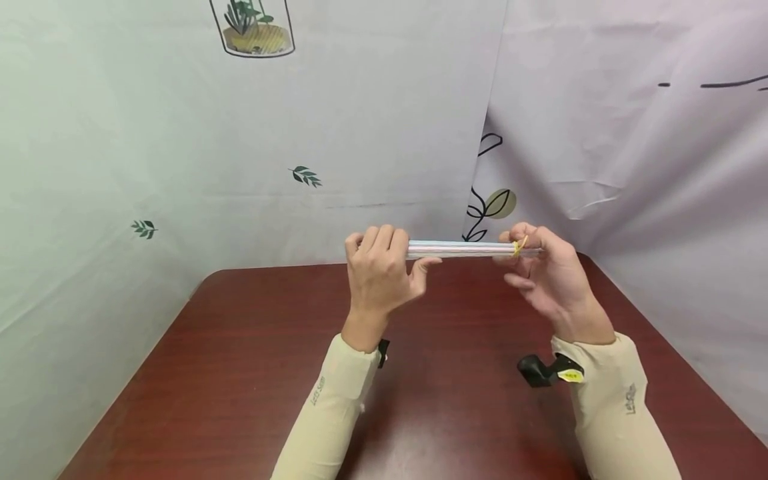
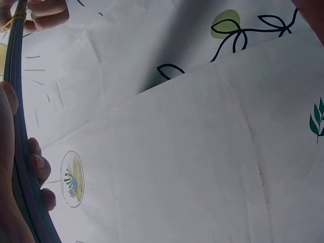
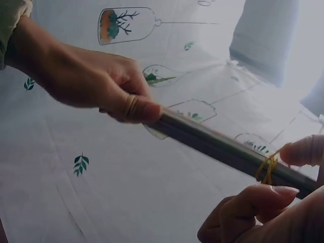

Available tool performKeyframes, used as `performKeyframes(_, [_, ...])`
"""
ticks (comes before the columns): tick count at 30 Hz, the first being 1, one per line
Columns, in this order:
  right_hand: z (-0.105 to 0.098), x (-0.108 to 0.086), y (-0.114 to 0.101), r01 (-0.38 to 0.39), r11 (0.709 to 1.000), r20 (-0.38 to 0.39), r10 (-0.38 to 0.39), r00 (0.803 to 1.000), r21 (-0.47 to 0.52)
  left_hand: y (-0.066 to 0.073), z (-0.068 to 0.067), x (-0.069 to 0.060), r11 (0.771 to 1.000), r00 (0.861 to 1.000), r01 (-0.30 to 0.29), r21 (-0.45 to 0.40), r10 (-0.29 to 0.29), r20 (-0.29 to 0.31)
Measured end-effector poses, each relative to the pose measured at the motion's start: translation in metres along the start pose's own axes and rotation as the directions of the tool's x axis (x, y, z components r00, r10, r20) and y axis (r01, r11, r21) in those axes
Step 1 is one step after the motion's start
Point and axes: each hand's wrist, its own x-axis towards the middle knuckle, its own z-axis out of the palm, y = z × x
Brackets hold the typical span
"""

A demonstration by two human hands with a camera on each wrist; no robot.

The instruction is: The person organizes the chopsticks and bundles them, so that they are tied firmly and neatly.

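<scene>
A long slim bundle of thin strips (image 1: pixel 459 249), pale blue, white and pinkish, is held level above the table. My left hand (image 1: pixel 378 263) grips its left end, fingers curled over it, the thumb lying along the underside. A yellow rubber band (image 1: pixel 517 249) is wound around the bundle near its right end. There my right hand (image 1: pixel 555 273) pinches at the band, and a loop of it stands out from the bundle at a fingertip, as the right wrist view shows. The bundle's right tip is partly hidden by that hand. Dark in the left wrist view, the bundle (image 2: pixel 23 147) runs along the left edge.
Below the hands lies a dark red wooden table (image 1: pixel 252 347) with rounded far corners. White cloth walls (image 1: pixel 384 120) printed with leaves and jars enclose it at the back and on both sides. A black wrist camera (image 1: pixel 536 371) is strapped to the right sleeve.
</scene>
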Motion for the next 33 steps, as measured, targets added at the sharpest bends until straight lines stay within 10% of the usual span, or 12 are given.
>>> performKeyframes(12, [-0.008,0.001,-0.002,-0.055,0.998,0.075,0.057,0.996,-0.033,0.002,0.000,0.003,0.999,0.999,0.033,-0.026,-0.034,-0.012])
performKeyframes(18, [-0.006,0.003,0.002,0.056,0.994,-0.082,-0.064,0.995,-0.095,0.003,0.000,0.002,0.999,0.999,0.044,-0.023,-0.044,-0.009])
performKeyframes(26, [0.002,0.006,0.003,0.210,0.961,-0.249,-0.251,0.935,-0.180,0.002,0.002,0.000,0.997,0.999,0.052,-0.053,-0.052,0.005])
performKeyframes(33, [-0.002,0.006,0.003,0.250,0.954,-0.112,-0.270,0.956,-0.162,0.001,0.002,0.000,0.996,0.998,0.059,-0.060,-0.059,0.015])
